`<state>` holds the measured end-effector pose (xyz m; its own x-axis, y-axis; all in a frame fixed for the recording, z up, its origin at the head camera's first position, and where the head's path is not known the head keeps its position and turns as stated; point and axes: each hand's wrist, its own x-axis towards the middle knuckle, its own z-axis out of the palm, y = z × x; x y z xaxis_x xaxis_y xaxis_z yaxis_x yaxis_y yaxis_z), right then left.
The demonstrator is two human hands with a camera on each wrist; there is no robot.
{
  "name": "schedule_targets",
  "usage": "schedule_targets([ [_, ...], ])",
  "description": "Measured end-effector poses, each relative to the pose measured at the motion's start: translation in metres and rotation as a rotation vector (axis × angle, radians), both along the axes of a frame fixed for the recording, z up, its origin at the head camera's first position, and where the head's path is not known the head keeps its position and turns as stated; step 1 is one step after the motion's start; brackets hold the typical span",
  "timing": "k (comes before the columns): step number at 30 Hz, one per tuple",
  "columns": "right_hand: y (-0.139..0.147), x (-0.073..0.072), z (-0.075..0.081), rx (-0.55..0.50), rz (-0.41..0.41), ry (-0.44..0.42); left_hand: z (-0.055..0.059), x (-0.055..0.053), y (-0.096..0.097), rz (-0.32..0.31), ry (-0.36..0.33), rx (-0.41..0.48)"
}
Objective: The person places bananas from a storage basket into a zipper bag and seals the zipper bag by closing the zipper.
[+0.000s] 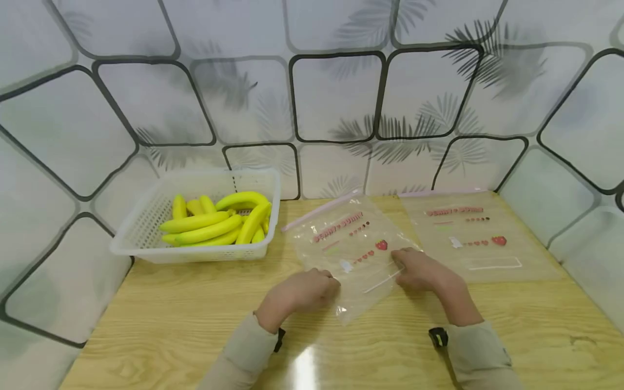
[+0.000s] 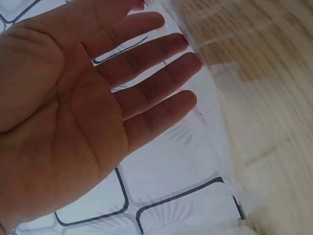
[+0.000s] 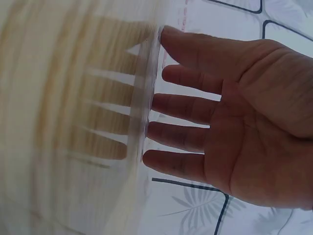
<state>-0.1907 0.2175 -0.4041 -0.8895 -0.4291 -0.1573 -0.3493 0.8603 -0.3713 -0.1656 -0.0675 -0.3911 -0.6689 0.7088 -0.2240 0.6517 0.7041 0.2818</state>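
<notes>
A clear zip bag [image 1: 351, 249] with a pink zip strip, red lettering and a strawberry print lies turned at an angle on the wooden table, between both hands. At its lower left edge, my left hand [image 1: 308, 291] touches the plastic; the left wrist view shows the fingers [image 2: 161, 81] nearly straight, the thumb mostly hidden. My right hand [image 1: 421, 269] touches the bag's right edge. In the right wrist view, its thumb and fingers [image 3: 181, 134] are spread and straight, with the tips against the clear plastic [image 3: 142, 103].
A white perforated basket [image 1: 195, 254] holding several yellow bananas [image 1: 202, 222] stands at the back left. A second zip bag [image 1: 478, 233] of the same print lies flat at the right. Patterned walls [image 1: 336, 97] enclose the wooden table [image 1: 195, 319] at the back and sides.
</notes>
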Motion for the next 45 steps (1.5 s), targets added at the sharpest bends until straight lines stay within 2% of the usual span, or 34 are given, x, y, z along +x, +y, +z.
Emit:
schedule_targets([
  [3, 0.004, -0.005, -0.001, -0.008, 0.028, 0.024, -0.003, -0.006, -0.005, 0.075, -0.040, 0.025],
  [7, 0.008, -0.009, -0.002, -0.035, 0.068, 0.068, -0.007, -0.014, -0.017, 0.248, -0.013, -0.013],
  [10, 0.011, -0.011, -0.004, -0.048, 0.079, 0.081, -0.008, -0.017, -0.024, 0.301, -0.019, -0.061],
  [14, 0.015, -0.012, -0.005, -0.057, 0.084, 0.092, -0.006, -0.016, -0.026, 0.295, -0.059, -0.073],
  [20, 0.024, -0.012, -0.007, -0.075, 0.061, 0.102, -0.002, -0.015, -0.019, 0.298, -0.038, -0.120],
  [25, 0.023, -0.011, -0.007, -0.061, 0.043, 0.101, -0.004, -0.015, -0.013, 0.337, 0.016, -0.127],
  [27, 0.018, -0.009, -0.005, -0.057, -0.001, 0.061, -0.005, -0.015, -0.013, 0.355, 0.031, -0.125],
  [31, 0.003, -0.002, 0.001, -0.049, -0.103, -0.031, -0.005, -0.015, -0.018, 0.391, -0.031, -0.069],
  [33, -0.005, 0.002, 0.003, -0.028, -0.126, -0.044, -0.006, -0.015, -0.023, 0.400, -0.061, -0.019],
  [36, -0.012, 0.008, 0.008, 0.007, -0.120, -0.037, -0.007, -0.017, -0.029, 0.390, -0.063, 0.006],
  [41, -0.019, 0.011, 0.009, 0.031, -0.114, -0.086, -0.009, -0.022, -0.030, 0.344, -0.075, -0.043],
  [45, -0.022, 0.009, 0.004, 0.053, -0.099, -0.083, -0.011, -0.026, -0.029, 0.323, -0.075, -0.056],
])
